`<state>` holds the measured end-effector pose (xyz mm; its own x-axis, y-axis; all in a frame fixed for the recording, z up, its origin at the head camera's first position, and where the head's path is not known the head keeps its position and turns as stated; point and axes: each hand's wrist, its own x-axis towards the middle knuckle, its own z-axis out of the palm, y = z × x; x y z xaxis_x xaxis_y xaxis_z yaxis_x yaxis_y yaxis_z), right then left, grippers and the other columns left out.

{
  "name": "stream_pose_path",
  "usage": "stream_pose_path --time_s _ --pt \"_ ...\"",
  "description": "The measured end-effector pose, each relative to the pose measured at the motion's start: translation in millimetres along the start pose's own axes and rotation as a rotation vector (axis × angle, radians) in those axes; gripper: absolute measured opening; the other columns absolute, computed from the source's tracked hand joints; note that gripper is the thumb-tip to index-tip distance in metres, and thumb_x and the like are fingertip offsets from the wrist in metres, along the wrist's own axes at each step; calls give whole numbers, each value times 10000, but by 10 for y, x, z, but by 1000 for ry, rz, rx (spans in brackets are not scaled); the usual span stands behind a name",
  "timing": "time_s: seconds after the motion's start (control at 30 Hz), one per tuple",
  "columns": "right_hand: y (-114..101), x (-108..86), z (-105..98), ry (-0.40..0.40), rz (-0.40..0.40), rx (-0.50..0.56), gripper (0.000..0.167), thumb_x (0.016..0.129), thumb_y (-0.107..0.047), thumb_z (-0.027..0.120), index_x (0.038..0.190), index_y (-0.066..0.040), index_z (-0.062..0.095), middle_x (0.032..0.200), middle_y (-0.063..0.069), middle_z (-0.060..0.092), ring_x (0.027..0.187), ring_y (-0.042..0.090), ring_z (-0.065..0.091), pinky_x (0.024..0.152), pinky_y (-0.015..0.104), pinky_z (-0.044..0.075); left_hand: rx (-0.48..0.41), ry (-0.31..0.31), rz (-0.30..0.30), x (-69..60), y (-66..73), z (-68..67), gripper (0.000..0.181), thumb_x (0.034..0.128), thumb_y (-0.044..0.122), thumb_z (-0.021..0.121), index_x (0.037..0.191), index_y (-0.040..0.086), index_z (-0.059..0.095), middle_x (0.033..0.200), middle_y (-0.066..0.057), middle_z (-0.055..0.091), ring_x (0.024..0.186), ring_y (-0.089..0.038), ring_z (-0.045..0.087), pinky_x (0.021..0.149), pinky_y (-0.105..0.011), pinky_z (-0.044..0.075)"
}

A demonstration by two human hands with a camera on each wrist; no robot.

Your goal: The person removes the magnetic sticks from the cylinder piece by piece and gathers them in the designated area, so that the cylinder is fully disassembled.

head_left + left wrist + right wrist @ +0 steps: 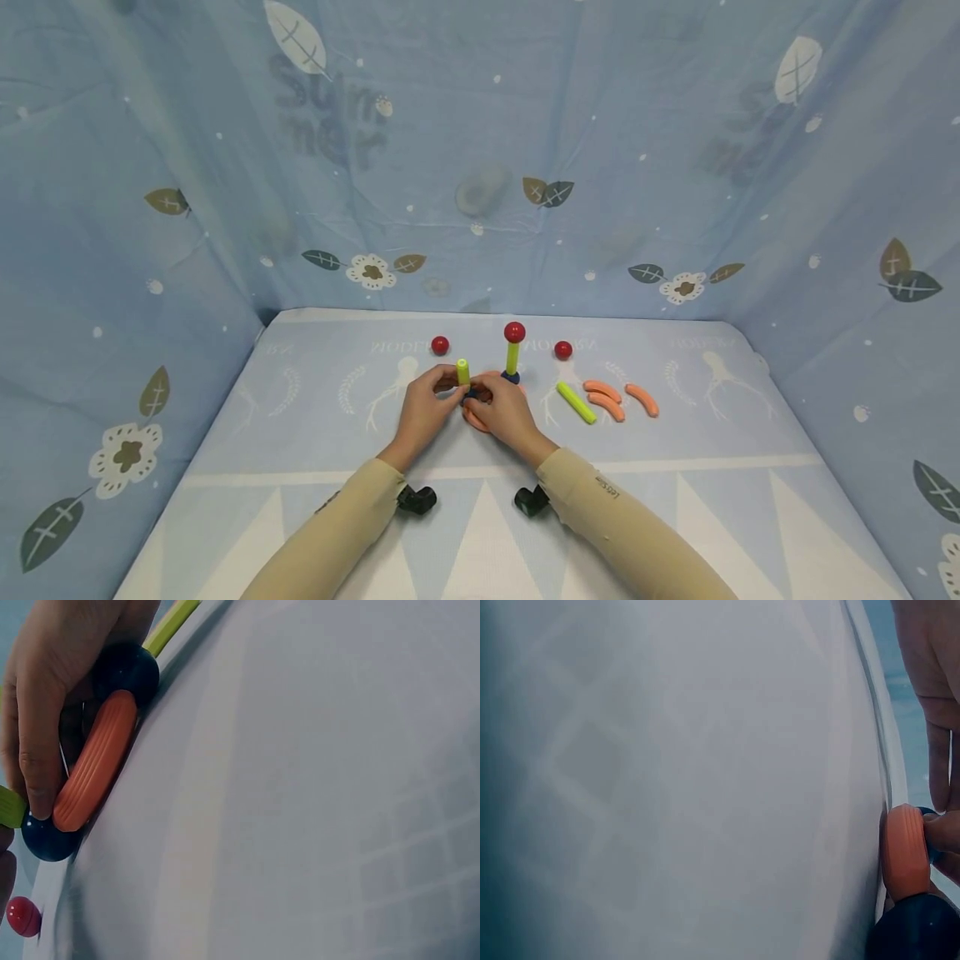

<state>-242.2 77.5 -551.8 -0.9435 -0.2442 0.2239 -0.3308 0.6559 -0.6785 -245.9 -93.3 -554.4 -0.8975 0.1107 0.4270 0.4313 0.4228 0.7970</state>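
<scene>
The left hand [425,407] appears to pinch an upright green stick [463,372] low down, though its fingers partly hide this; the right hand [512,414] pinches the navy ball [46,841] beneath, above the surface [315,433]. An orange curved piece [97,765] touches that ball. Just beyond, a red ball [514,332] tops another stick [512,360].

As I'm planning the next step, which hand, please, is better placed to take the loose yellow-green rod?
The right hand, I'd judge: the loose yellow-green rod lies to its right, while the left hand would need to cross over. Both are busy at the upright rod between them.
</scene>
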Motion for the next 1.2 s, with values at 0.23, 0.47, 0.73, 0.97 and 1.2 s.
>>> stream_pose_path --time_s 0.23,0.47,0.73,0.97,1.2 --pt "7 11 19 8 -8 -18 287 944 -213 740 1211 -108 723 1080 23 720 941 155 676 848 344 567 6 38 27 -12 -14 23 211 910 125 782 1110 105 719 1059 -35 742 970 -176 724 873 -358 582" --pt "5 11 21 7 -1 -27 293 938 -213 747 1208 -101 723 1071 26 722 937 150 672 846 338 566 19 84 36 -29 -16 55 199 911 134 782 1102 130 726 1049 -13 746 970 -178 728 864 -374 585" --pt "-8 10 13 13 -16 -19 299 929 -204 756 1204 -92 723 1063 38 726 913 157 671 819 337 568 -2 147 18 6 -8 52 204 913 109 772 1109 98 717 1027 -50 747 970 -190 727 877 -343 583" --pt "-15 -4 3 2 13 -3 309 918 -214 775 1202 -101 726 1071 27 719 905 149 656 807 323 561 -33 192 -16 111 45 -21 204 908 113 775 1096 67 712 1016 -82 741 956 -203 726 879 -317 579" --pt "-23 -12 3 -1 31 2 308 923 -222 771 1202 -99 726 1075 21 710 903 143 649 803 316 562 -16 170 -46 57 9 -66 323 921 141 768 1227 84 684 1025 -74 733 922 -203 720 844 -351 589"
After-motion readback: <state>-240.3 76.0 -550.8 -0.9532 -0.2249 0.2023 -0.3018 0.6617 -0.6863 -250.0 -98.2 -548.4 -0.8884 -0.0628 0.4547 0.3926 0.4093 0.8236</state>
